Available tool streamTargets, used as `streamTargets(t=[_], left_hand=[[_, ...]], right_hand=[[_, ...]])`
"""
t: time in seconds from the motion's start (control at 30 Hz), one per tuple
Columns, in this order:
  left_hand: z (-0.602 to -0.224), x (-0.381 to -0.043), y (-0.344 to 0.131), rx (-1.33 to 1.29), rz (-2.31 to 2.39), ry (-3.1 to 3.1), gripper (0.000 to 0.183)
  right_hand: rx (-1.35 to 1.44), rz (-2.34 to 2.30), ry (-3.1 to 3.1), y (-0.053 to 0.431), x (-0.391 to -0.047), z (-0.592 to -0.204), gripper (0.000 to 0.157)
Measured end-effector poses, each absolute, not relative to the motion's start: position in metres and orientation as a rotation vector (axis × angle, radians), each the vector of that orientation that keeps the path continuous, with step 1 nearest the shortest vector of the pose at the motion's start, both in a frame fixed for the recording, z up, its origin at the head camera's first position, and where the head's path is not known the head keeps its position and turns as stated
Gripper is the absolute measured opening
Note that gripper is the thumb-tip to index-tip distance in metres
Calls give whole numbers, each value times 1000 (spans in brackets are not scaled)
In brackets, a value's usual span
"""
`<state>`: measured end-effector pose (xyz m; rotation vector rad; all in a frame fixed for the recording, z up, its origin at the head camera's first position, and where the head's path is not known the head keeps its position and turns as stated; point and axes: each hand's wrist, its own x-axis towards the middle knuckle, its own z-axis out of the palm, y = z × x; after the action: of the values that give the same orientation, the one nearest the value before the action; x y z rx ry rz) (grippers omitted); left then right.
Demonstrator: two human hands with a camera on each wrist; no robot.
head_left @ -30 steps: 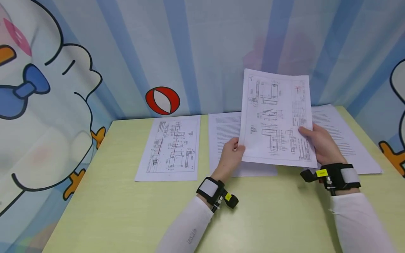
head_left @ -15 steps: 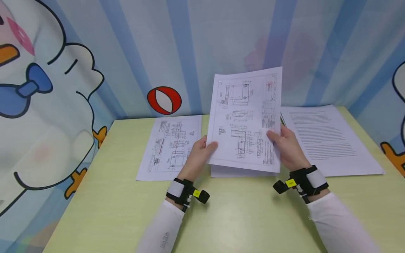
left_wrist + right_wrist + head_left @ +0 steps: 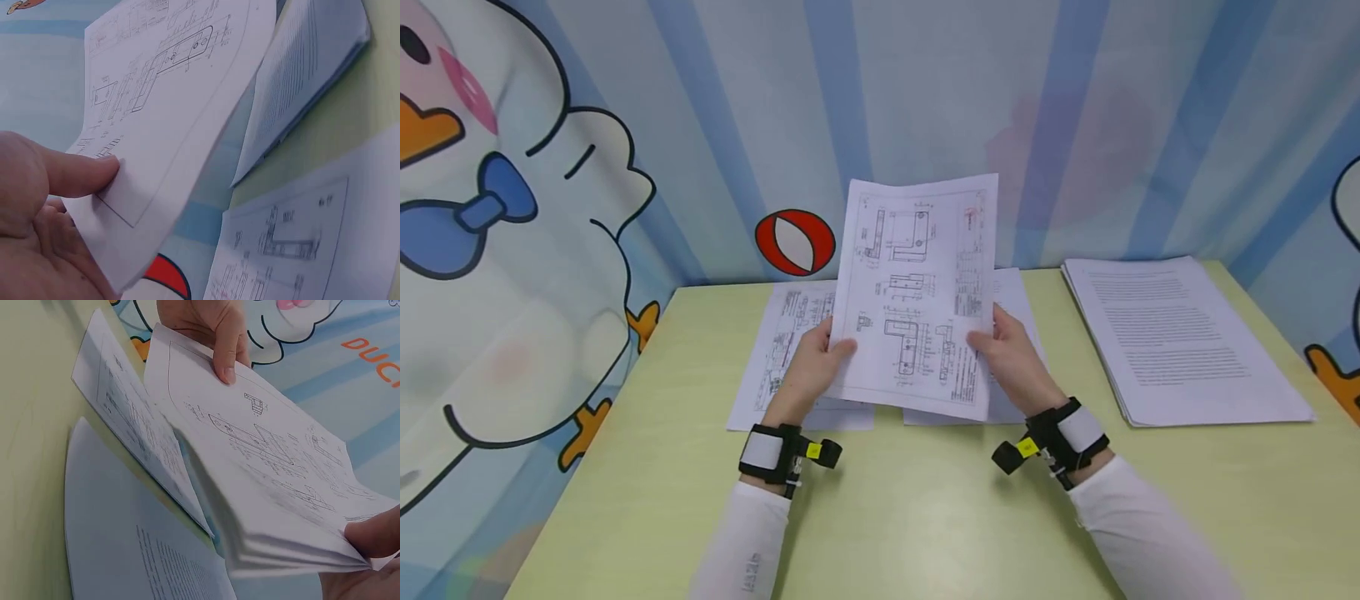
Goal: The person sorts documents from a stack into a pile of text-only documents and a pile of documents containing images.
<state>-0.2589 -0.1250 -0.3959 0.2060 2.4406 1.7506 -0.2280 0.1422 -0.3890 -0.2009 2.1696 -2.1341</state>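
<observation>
Pinching the papers [image 3: 917, 304] between thumbs and fingers, the left hand [image 3: 808, 364] and right hand [image 3: 1017, 358] hold them above the desk [image 3: 925, 508], toward its back edge; a stack [image 3: 1187, 342] lies near the right edge.

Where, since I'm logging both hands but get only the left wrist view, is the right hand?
Observer: In the head view, the right hand grips the right edge of the held drawings, across from the left hand.
Operator: One sheet, or several?
Observer: Several: the right wrist view shows layered paper edges beside the right thumb.
Operator: Anything worn on the wrists?
Observer: Yes, the head view shows a black strap on each.
</observation>
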Motion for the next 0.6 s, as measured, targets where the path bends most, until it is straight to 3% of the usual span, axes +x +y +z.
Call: streamTargets(t=[0.6], left_hand=[[-399, -263, -207, -242, 1493, 2591, 39]], right_hand=[[134, -1884, 2351, 52, -265, -416, 33]])
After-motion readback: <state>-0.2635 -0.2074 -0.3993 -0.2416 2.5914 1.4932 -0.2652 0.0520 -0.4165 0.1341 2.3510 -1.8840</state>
